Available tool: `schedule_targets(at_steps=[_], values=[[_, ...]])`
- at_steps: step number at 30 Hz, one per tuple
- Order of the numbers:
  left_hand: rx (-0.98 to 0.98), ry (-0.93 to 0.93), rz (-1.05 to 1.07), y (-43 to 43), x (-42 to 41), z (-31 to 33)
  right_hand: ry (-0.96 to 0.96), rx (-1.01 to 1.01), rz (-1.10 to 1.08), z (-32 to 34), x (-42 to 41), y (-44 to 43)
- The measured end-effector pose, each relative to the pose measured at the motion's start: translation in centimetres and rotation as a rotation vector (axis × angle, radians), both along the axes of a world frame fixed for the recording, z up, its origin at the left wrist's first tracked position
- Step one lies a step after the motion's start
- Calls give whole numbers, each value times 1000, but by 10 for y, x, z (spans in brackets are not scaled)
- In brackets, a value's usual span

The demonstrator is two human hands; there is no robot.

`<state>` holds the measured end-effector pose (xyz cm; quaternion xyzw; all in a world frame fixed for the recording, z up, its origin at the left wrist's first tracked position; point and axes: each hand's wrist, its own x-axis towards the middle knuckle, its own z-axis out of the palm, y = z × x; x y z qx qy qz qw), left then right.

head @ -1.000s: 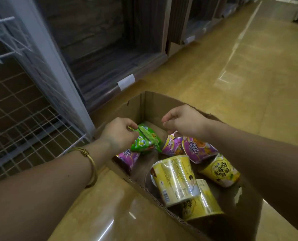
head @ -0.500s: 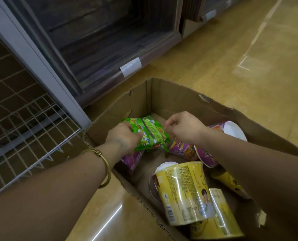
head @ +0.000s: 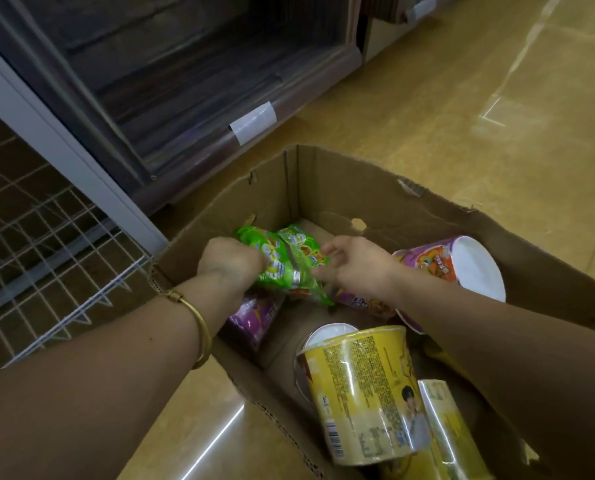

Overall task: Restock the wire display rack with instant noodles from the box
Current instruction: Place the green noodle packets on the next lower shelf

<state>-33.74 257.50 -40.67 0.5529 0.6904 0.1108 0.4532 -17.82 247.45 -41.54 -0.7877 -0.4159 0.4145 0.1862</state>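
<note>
Head view: left hand grips green noodle packets, right hand loose-fingered, over cup-filled box.

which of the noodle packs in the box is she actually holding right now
The green plastic noodle packets, gripped by the left hand above the cardboard box. The yellow cup and purple cup lie untouched on their sides; the right hand grips nothing.

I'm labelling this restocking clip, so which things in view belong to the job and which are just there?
Part of the job:
- green foil noodle packets, gripped by the left hand
- right hand, fingers open beside them
- brown cardboard box
- yellow noodle cups
- purple noodle cups
- white wire rack

Just there:
- dark wooden shelf unit
- white shelf label
- gold bangle
</note>
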Motion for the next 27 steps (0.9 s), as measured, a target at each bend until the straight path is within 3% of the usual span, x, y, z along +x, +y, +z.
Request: schedule_targets(at_steps=[3,7,11,13,17,20,23,27], values=[[-113,-288,138,3,2,20,-42,97,163,9,-10,-1],[-233,-463,153,-3,7,42,-140,211,270,11,-26,5],[-270,-581,115,-10,5,57,-337,255,239,20,-32,8],[-243,-627,91,-11,0,60,-348,283,165,31,-33,6],[-114,-568,80,-10,-24,61,-149,316,-2,60,-26,2],[-6,-475,40,-14,-44,60,181,352,-162,78,-20,-5],[-105,-510,-53,-22,-60,68,466,323,-272,90,-19,-13],[-296,-762,-138,-34,-63,83,700,243,-297,105,-25,-22]])
